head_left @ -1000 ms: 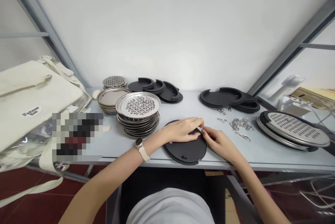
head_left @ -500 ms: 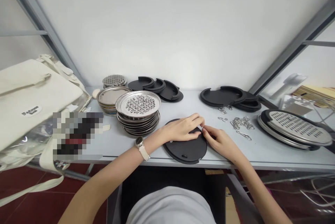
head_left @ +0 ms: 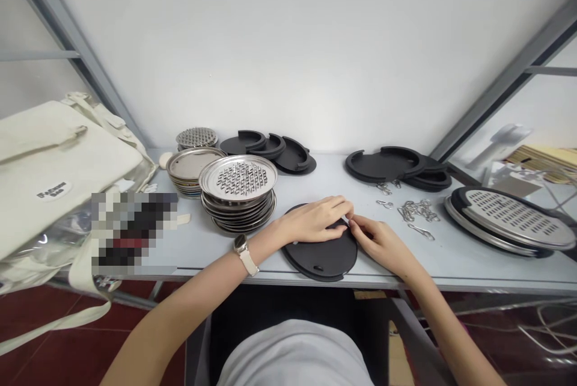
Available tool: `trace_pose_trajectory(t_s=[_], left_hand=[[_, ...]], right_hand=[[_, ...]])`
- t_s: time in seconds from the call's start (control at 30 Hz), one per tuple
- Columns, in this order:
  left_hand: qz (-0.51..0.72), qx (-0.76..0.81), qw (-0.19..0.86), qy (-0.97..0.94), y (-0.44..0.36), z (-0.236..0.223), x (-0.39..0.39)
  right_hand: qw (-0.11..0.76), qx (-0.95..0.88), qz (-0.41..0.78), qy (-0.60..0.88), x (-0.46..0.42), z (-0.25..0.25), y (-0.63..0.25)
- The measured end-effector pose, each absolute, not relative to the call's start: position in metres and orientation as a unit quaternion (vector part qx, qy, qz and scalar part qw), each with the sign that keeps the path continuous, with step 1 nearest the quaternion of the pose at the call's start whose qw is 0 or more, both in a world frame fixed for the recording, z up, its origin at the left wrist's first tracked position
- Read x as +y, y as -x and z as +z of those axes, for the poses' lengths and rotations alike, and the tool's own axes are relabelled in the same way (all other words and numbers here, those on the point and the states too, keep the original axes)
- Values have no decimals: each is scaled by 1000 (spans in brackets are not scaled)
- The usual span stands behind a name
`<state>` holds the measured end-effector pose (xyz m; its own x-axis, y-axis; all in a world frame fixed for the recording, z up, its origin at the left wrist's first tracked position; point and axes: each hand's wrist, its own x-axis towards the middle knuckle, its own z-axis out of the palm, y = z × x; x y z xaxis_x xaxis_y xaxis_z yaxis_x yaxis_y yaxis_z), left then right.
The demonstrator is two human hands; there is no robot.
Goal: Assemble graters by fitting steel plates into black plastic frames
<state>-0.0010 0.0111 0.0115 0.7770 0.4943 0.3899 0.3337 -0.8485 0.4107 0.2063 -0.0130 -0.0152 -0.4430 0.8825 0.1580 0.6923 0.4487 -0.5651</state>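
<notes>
Nearest to me, below the front edge of the bench (head_left: 216, 263), I note a white shirt (head_left: 293, 353). The left wrist carries a watch (head_left: 241, 245) on a pale strap.

At the middle of the front edge lies a black disc (head_left: 318, 260), flat, with a small dark slot in its near part. The left hand (head_left: 315, 222) rests palm down across its far half, fingers curled at the tips. The right hand (head_left: 381, 245) sits at the disc's right rim, thumb and index finger brought together. The hands meet at the fingertips over that rim; I cannot tell whether anything is clamped between them.

To the right of the right hand, I record one loose metal clip (head_left: 421, 232) and, just beyond it, a heap of clips (head_left: 418, 210). Toward the right end of the bench lies a slotted metal grater (head_left: 518, 216) on other round pieces.

Left of the disc stands a stack of grater discs (head_left: 238, 178), teeth facing up on the top one. A cream bag (head_left: 67, 172) occupies the left end.

Along the back edge, I find black rimmed trays (head_left: 291, 156) overlapping left of centre, and further trays (head_left: 383, 168) toward the back right corner.
</notes>
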Motion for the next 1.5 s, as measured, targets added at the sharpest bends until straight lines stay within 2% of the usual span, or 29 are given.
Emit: trace_pose_trajectory(t_s=[0.77, 1.5], left_hand=[[240, 214, 117, -940, 1, 10, 13], [254, 225, 120, -933, 1, 11, 12]], right_hand=[[216, -819, 229, 479, -13, -14, -206], [217, -824, 206, 482, -13, -17, -207]])
